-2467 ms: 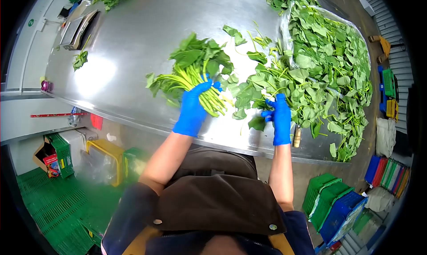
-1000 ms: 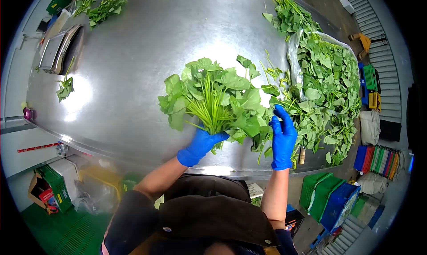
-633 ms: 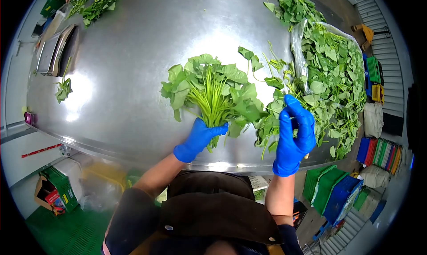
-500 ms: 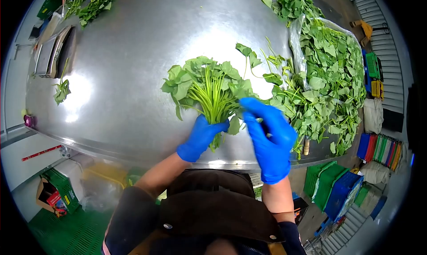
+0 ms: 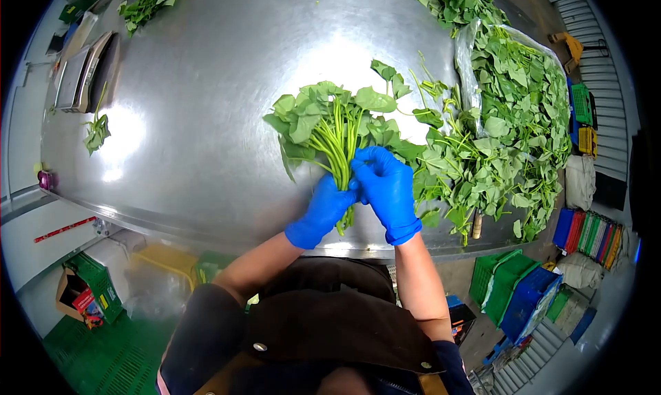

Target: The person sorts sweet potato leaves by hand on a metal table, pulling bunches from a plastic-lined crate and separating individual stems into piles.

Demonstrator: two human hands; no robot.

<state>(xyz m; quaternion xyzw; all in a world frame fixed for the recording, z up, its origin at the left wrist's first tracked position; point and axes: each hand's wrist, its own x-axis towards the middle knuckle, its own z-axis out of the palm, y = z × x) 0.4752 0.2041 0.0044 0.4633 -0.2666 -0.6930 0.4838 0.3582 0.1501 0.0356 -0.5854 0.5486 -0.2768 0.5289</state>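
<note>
My left hand [image 5: 323,212], in a blue glove, is wrapped round the stems of a bunch of leafy greens [image 5: 336,137]. The leaves fan out away from me, and the cut stem ends poke out below the fist. Against the right side of the same bunch, my gloved right hand [image 5: 387,192] pinches at the stems, its fingertips meeting the left thumb. Exactly which stems sit between those fingertips is partly hidden. To the right lies a large heap of the same greens [image 5: 509,119], partly in a clear plastic bag [image 5: 468,71].
Both hands work above a shiny metal table [image 5: 206,154]. A knife handle [image 5: 477,224] shows beside the heap. At the left are a scale-like metal device [image 5: 82,71] and a loose sprig [image 5: 97,133]. More greens [image 5: 153,4] lie far left. Crates [image 5: 506,285] stand below right.
My right hand has moved left and closed in on the bunch, meeting my left hand. The bunch has shifted slightly to the right and tilted. At the far left, the other person's hand is out of view.
</note>
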